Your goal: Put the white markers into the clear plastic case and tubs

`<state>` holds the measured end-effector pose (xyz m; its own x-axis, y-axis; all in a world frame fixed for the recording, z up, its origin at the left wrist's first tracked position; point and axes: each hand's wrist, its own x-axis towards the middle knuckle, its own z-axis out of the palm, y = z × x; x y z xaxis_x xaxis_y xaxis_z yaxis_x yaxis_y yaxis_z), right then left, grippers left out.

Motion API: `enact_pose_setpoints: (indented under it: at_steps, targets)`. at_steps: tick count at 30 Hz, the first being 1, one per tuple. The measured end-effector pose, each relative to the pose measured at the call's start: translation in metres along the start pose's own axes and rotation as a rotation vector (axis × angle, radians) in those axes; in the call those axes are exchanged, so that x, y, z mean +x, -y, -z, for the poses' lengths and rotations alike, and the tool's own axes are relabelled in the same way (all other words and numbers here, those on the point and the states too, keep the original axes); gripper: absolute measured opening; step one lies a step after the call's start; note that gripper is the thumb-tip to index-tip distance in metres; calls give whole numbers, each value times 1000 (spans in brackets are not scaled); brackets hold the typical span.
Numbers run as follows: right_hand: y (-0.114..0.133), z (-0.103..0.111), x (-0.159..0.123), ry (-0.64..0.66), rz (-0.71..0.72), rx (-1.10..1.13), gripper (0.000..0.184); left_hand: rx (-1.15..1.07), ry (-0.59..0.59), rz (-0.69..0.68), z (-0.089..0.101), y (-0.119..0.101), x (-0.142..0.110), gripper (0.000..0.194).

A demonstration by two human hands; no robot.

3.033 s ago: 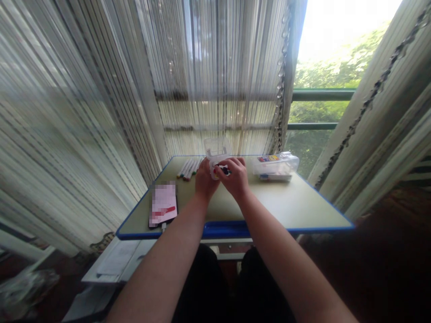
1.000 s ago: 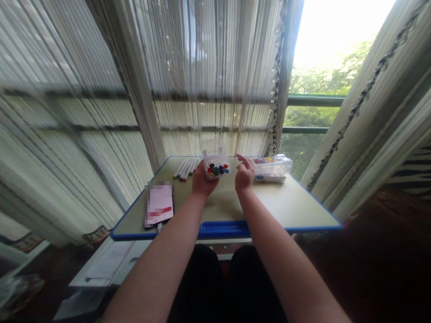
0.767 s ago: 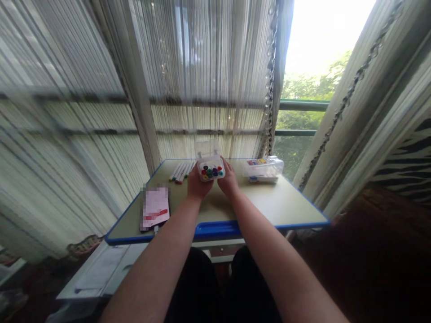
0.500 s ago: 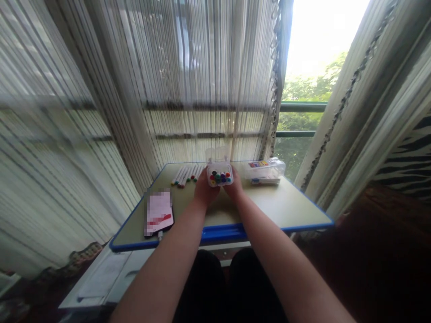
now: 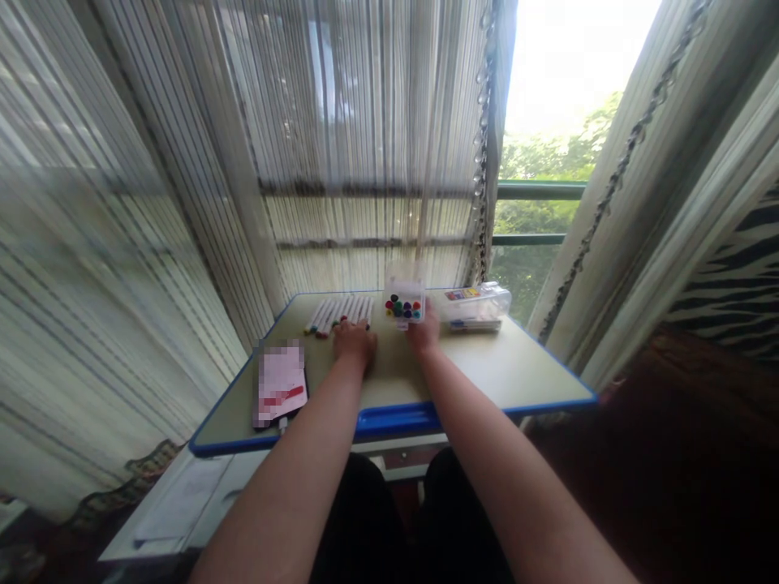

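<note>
A clear plastic marker box (image 5: 404, 288) stands tilted towards me with its lid up, several coloured marker ends showing in it. My right hand (image 5: 427, 326) is closed around the box's right side. To the left, my left hand (image 5: 354, 339) lies low over the near ends of a row of white markers (image 5: 329, 315), fingers partly spread and touching them. Its fingertips are small in view, and I see no marker lifted in it. The markers lie side by side with coloured caps pointing at me.
A second clear case (image 5: 478, 304) with a colourful label lies at the right back of the blue-edged table (image 5: 523, 373). A phone (image 5: 280, 385) with a cable plugged in lies at the left front. Behind the table hang striped curtains (image 5: 365, 146).
My left hand has let go of the box and moved left and down to the markers. The box has shifted slightly right, held by my right hand alone.
</note>
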<state>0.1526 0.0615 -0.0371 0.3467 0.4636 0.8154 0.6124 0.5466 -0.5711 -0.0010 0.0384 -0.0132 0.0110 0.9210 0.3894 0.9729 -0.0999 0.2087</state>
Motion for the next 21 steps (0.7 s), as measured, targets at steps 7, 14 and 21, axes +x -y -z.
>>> enact_pose_setpoints:
  at_steps: [7, 14, 21]
  targets:
    - [11, -2, -2, 22, -64, 3, 18, 15, -85, 2, 2, -1, -2, 33]
    - [15, 1, -1, -2, -97, 10, 17, -12, 54, 54, 3, -1, -1, 27]
    - [16, 4, 1, -41, -202, 73, 18, -315, -253, 57, -1, -2, 9, 27]
